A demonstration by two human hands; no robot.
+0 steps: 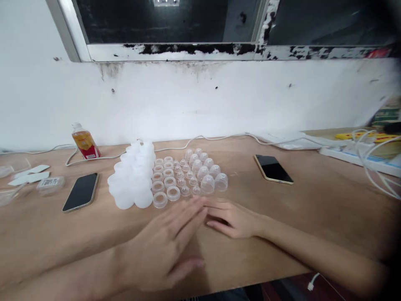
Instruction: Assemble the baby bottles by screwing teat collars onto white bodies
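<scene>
Plastic parts, grouped by kind, stand in tight rows on the brown tabletop [313,217]; bearings taken from where the fingertips meet, twelve pointing at the wall. Largest first. Left hand [159,246], reaching in from eight: fingers nearly straight and close together, thumb apart, nothing seen in its hold. Right hand [236,219], in from four: fingers extended, thumb slightly apart, likewise empty as far as visible. Fingertips of both meet or overlap just below the rows; actual contact, cannot tell. Power strip [360,161] between two and three, well apart. White rounded pieces [133,179], packed together, between nine and ten. Drink bottle [86,142] farther out at ten, upright, beside a pale cable [232,136]. One phone [80,193] flat at nine, another phone [273,169] flat at two. Clear domed covers [207,183] toward twelve, in two files, nearest of the parts to the right hand. Translucent rings [160,200] at ten, also two files, next to the white pieces. Clear nipple-shaped pieces [185,191], smallest, at eleven, between rings and covers. Judgement: the parts look laid out by kind, unassembled, hands between handlings; picking any one up would call for a parted thumb and finger and a light pinch, sparing its neighbours.
</scene>
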